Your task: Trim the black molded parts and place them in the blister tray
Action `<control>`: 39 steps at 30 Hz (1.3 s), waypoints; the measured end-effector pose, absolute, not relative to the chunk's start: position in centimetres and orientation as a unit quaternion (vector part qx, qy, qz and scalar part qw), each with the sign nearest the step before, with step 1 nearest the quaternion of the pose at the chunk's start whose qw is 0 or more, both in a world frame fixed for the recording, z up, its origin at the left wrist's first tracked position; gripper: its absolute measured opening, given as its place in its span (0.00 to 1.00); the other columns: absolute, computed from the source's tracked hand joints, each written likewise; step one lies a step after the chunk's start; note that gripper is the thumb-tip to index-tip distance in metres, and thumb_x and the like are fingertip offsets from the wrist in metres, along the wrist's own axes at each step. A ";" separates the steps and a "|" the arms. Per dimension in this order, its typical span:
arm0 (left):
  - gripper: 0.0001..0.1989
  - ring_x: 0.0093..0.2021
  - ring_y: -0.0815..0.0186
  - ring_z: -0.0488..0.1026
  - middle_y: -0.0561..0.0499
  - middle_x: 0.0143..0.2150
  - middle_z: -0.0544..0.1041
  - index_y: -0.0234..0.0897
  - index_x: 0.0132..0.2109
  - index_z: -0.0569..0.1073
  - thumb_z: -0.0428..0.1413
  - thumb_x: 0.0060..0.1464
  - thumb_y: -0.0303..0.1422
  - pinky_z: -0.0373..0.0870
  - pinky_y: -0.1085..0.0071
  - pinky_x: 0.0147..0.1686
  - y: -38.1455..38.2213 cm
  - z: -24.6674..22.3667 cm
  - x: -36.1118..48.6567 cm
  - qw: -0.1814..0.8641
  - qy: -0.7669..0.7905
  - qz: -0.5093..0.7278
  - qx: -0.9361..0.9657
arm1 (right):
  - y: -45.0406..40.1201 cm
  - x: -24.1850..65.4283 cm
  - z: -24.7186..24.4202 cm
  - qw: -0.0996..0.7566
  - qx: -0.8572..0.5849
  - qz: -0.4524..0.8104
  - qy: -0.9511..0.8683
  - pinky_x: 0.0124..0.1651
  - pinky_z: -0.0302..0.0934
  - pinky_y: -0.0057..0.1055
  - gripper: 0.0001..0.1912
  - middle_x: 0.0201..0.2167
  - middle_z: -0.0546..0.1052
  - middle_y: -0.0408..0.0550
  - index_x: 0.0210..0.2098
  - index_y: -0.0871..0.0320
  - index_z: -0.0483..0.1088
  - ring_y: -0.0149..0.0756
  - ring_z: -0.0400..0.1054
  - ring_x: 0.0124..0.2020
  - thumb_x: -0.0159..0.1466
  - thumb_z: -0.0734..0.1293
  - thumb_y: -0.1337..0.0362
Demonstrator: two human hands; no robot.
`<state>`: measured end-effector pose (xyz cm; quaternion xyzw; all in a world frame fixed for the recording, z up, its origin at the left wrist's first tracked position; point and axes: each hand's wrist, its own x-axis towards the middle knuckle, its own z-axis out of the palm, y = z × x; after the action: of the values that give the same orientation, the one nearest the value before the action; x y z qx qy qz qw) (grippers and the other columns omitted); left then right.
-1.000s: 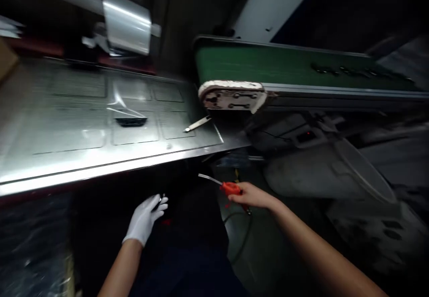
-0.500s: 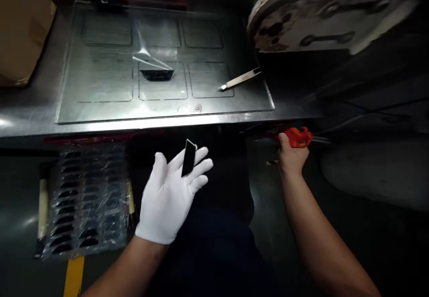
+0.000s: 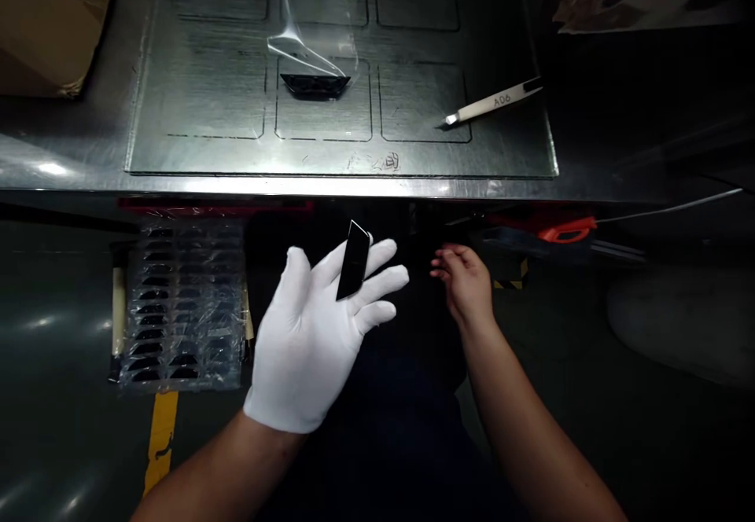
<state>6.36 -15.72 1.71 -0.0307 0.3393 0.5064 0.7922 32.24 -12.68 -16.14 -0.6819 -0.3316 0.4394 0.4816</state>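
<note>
My gloved left hand (image 3: 318,333) lies palm up, fingers spread, with a small dark flat piece (image 3: 354,270) pinched between two of them, below the bench (image 3: 88,168) edge. My bare right hand (image 3: 465,282) hangs just beside it, loosely curled and holding nothing. An orange-handled tool (image 3: 566,230) sits, I think, under the bench lip.

Small black flat piece (image 3: 354,270) (glossy, rectangular), tilted upright between gloved fingers.
</note>
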 end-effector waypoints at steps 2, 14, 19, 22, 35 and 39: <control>0.32 0.56 0.52 0.80 0.35 0.65 0.75 0.28 0.60 0.77 0.41 0.73 0.50 0.83 0.69 0.44 -15.6 1.6 6.3 0.796 0.341 0.499 -0.019 | -13.2 30.1 -14.5 0.456 -0.655 0.490 -0.351 0.31 0.70 0.27 0.17 0.36 0.78 0.45 0.42 0.56 0.75 0.31 0.73 0.32 0.62 0.74 0.51; 0.31 0.54 0.53 0.81 0.36 0.63 0.77 0.30 0.60 0.76 0.42 0.73 0.51 0.83 0.68 0.43 -15.3 1.0 6.8 0.801 0.333 0.494 -0.054 | -12.2 25.9 -6.9 0.399 -0.550 0.565 -0.468 0.37 0.72 0.29 0.12 0.35 0.80 0.44 0.43 0.53 0.78 0.33 0.74 0.34 0.70 0.70 0.52; 0.28 0.54 0.52 0.81 0.36 0.61 0.78 0.32 0.60 0.76 0.44 0.73 0.49 0.84 0.68 0.40 -15.4 0.9 6.5 0.792 0.353 0.492 -0.079 | -12.5 25.5 -7.6 0.380 -0.556 0.574 -0.465 0.37 0.71 0.28 0.13 0.34 0.80 0.44 0.43 0.53 0.77 0.33 0.74 0.34 0.70 0.70 0.51; 0.28 0.53 0.54 0.81 0.35 0.62 0.76 0.31 0.59 0.77 0.44 0.73 0.49 0.82 0.71 0.38 -15.3 0.7 6.6 0.787 0.370 0.492 -0.053 | -12.8 25.5 -8.1 0.378 -0.550 0.585 -0.461 0.36 0.71 0.27 0.12 0.34 0.80 0.43 0.43 0.53 0.77 0.32 0.74 0.33 0.70 0.70 0.52; 0.39 0.17 0.68 0.65 0.53 0.19 0.61 0.36 0.23 0.72 0.30 0.74 0.47 0.62 0.71 0.22 -14.8 -1.5 6.5 0.806 0.301 0.509 0.037 | -13.6 25.7 -5.1 0.366 -0.525 0.564 -0.521 0.38 0.72 0.28 0.09 0.37 0.80 0.44 0.45 0.53 0.77 0.33 0.75 0.35 0.73 0.68 0.56; 0.36 0.29 0.63 0.77 0.48 0.29 0.75 0.36 0.33 0.78 0.34 0.73 0.49 0.73 0.68 0.29 -14.6 -1.6 6.4 0.784 0.303 0.541 -0.005 | -13.4 24.9 -2.6 0.374 -0.507 0.448 -0.635 0.43 0.70 0.31 0.06 0.42 0.79 0.45 0.47 0.53 0.76 0.34 0.75 0.40 0.72 0.68 0.63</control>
<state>6.35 -14.61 -1.56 -0.0053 0.3028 0.5415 0.7843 24.89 -13.39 -2.64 -0.5074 -0.6345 0.4477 0.3736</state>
